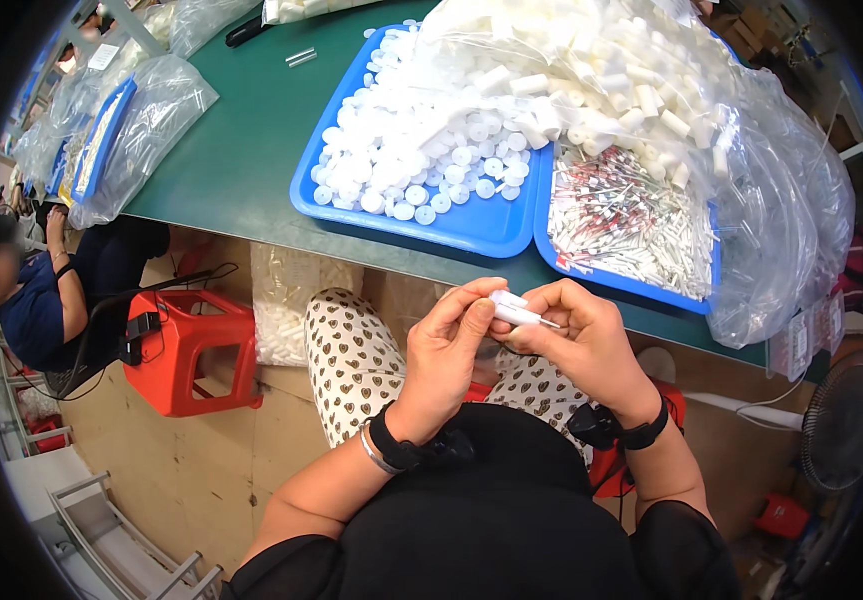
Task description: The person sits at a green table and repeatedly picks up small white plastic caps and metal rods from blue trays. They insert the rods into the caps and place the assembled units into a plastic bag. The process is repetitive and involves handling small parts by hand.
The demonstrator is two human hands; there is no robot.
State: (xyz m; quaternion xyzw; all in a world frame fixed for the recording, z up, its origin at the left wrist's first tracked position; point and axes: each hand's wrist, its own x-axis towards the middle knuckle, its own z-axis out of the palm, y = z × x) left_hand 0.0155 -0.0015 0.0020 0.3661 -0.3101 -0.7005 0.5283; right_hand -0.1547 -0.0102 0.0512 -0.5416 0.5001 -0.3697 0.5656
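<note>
My left hand pinches a small white plastic cylinder between thumb and fingers, over my lap just off the table edge. My right hand is closed at the cylinder's other end, where a thin metal tip sticks out. Its curled fingers partly hide what they grip. Beyond my hands stands a blue tray of translucent white discs. Beside it, a second blue tray holds many thin white and red pin-like parts. A clear bag of white plastic cylinders lies over both trays.
The green table spans the far side. A red stool stands at left, near a seated person. A bag of pale parts sits under the table. At right are a fan and a hanging clear plastic bag.
</note>
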